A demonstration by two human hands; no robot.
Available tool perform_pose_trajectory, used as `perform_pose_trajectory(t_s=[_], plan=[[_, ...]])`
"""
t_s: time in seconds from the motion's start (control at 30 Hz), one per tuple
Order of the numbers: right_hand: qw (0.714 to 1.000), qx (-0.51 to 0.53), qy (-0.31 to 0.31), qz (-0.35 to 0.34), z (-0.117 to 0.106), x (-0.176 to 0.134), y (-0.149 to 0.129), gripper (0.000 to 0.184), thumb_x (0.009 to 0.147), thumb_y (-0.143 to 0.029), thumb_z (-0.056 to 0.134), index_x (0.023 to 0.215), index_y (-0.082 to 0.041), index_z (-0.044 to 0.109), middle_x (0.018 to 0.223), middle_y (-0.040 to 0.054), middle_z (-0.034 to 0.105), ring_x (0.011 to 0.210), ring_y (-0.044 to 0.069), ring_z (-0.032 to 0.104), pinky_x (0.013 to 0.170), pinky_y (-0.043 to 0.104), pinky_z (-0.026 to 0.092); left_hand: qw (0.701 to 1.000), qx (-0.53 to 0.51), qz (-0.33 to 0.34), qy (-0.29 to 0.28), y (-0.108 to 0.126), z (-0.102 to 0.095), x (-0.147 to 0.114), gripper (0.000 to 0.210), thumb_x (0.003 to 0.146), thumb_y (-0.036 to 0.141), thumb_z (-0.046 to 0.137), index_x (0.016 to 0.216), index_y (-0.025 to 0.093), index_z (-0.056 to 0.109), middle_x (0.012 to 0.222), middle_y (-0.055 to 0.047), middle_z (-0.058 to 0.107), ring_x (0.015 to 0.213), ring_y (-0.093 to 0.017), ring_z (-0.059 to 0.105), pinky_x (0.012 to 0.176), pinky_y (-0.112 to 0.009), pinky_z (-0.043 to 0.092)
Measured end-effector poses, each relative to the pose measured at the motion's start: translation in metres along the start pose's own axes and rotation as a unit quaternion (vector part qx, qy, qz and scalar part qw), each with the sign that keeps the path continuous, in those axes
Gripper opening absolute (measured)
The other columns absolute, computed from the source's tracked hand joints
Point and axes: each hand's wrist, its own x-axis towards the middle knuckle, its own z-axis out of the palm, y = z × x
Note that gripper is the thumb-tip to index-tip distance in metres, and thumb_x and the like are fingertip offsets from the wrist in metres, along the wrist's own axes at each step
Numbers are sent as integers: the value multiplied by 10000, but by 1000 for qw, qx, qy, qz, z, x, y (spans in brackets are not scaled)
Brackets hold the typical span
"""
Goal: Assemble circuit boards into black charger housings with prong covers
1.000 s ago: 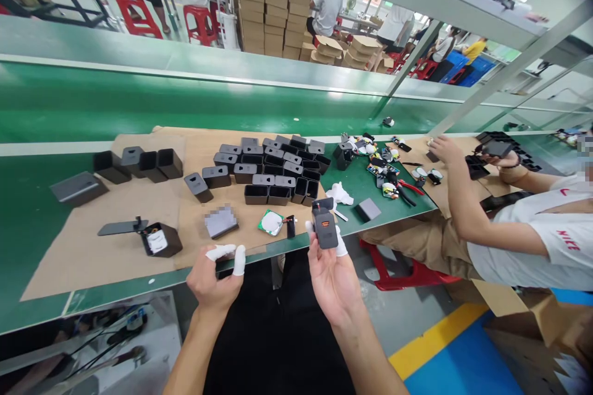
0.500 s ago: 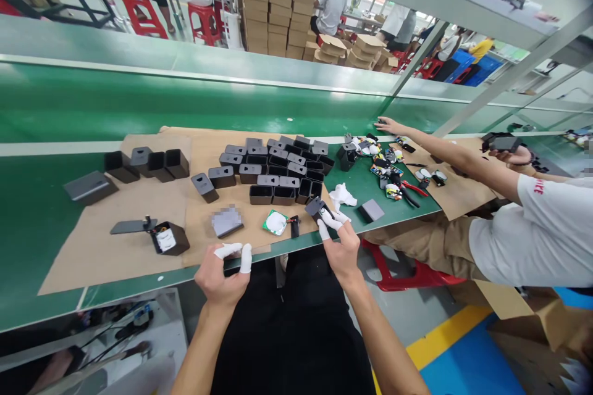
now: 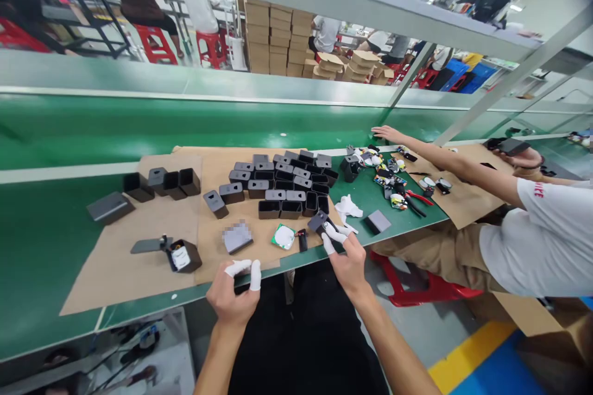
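My right hand [image 3: 346,257], with white finger cots, grips a small dark charger body [image 3: 319,221] and holds it down on the brown cardboard sheet [image 3: 139,241] at the bench's front edge. My left hand [image 3: 234,294] hovers in front of the bench with its cotted fingers curled together and nothing in them. Between the hands lie a round white-and-green part [image 3: 283,236] and a small black piece [image 3: 302,239]. Several empty black housings [image 3: 282,182] stand in rows just behind.
An open housing with a lid [image 3: 183,255] sits at front left and a grey block [image 3: 110,207] further left. A co-worker's arm [image 3: 445,157] reaches over parts and red pliers [image 3: 417,196] on the right. The green conveyor [image 3: 185,123] runs behind.
My right hand brought the charger body from in front of me down onto the cardboard. My left hand stayed still. The co-worker's arm stretched out toward the conveyor.
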Motion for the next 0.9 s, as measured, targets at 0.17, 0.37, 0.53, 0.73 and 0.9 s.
perform_pose_trajectory(t_s=[0.17, 0.37, 0.53, 0.73, 0.9], plan=[[1000, -13, 0, -2, 4, -3, 2, 332, 1056, -173, 716, 1357, -285, 802, 1285, 105, 821, 1155, 241, 831, 1000, 368, 702, 999, -1, 32, 4, 0, -2, 5, 217, 908, 77, 820, 1010, 206, 679, 782, 0, 679, 644, -159, 658, 639, -277, 557], [1000, -3, 12, -9, -9, 10, -3, 350, 1041, -167, 738, 1358, -294, 813, 1237, 102, 819, 1133, 249, 825, 1009, 387, 694, 999, -6, 48, -5, 0, -4, 7, 235, 902, 54, 822, 1007, 190, 662, 782, -6, 672, 648, -158, 645, 645, -279, 553], [999, 19, 24, 13, -15, 15, -5, 402, 1012, -170, 777, 1394, -294, 796, 1294, 123, 797, 1191, 279, 795, 1076, 467, 662, 999, -2, 46, -9, -1, -2, 4, 254, 884, 41, 833, 1004, 183, 660, 777, -9, 676, 675, -168, 647, 666, -285, 553], [994, 59, -12, 93, 5, -7, 5, 245, 1000, -256, 775, 1223, -270, 876, 1126, 119, 812, 1085, 265, 811, 1004, 419, 676, 999, 3, 53, -9, -2, 1, 2, 282, 852, 35, 859, 1016, 168, 673, 788, -29, 696, 687, -182, 635, 662, -296, 543], [970, 143, -3, 199, 1, -5, -1, 213, 929, -342, 861, 1129, -280, 895, 1166, 109, 827, 1139, 286, 795, 1097, 470, 634, 998, 3, 61, -6, -1, 0, 3, 275, 853, 39, 857, 1012, 170, 674, 781, -29, 698, 685, -185, 641, 652, -290, 548]])
